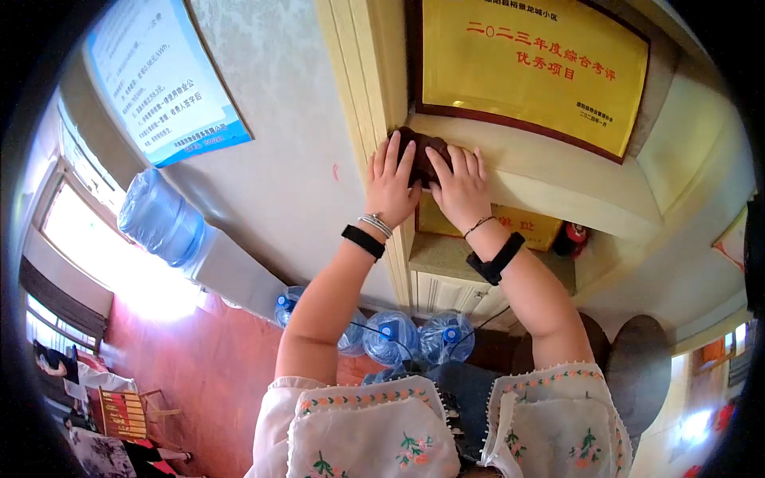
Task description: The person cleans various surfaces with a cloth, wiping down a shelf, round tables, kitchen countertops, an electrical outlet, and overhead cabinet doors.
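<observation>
Both hands reach up to a dark brown object (422, 161) at the left end of a pale shelf, beside the cabinet's edge. My left hand (390, 182) lies on its left side, fingers pointing up and apart, thumb along its lower edge. My right hand (460, 182) rests on its right side, with some fingers curved onto the object and others spread over the shelf. The object's full shape is hidden by the fingers. Just above and to the right stands a framed yellow plaque (532, 68) with red writing.
Below the shelf are another yellow plaque (538, 229) and a dark red item (570, 239). A water dispenser (239, 271) carries a blue bottle (163, 219) at left. Wrapped water bottles (390, 338) stand on the floor. People (103, 446) are at the lower left.
</observation>
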### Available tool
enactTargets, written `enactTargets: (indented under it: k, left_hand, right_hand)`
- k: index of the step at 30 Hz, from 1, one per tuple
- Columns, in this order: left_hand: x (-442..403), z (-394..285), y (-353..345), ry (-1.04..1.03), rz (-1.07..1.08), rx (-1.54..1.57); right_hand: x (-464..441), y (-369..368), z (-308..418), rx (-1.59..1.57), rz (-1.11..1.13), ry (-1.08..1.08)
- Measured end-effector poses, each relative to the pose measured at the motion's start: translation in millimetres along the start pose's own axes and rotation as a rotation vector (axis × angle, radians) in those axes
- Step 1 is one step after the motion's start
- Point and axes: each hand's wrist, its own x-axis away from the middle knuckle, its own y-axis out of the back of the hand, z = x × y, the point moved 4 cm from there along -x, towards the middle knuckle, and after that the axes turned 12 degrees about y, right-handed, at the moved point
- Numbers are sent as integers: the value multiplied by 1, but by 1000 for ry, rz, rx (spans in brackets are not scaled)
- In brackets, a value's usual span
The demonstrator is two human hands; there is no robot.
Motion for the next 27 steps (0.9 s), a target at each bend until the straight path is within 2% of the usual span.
enactTargets:
  k: [3,5,7,11,18,24,27]
  left_hand:
    - [-10,-3,10,-235,75,15]
    - [-21,1,6,-272,118,18]
    - [-26,-1,3,-336,138,15]
    - [-22,-4,-1,-280,160,47]
    - [-24,-18,-7,-322,181,-45]
    - [-13,-90,-32,-436,169,-20]
    - [-8,-127,-50,-477,69,-90]
  right_hand:
    - [-4,1,-1,18,-25,49]
    - [-2,1,0,74,-122,102]
    - [2,-9,-4,101,-124,116]
    - [4,-9,-7,136,-156,127]
    - [14,-1,-20,103,-159,145]
    - [58,34,-69,140,-148,101]
    - [79,57,-94,194,-137,85]
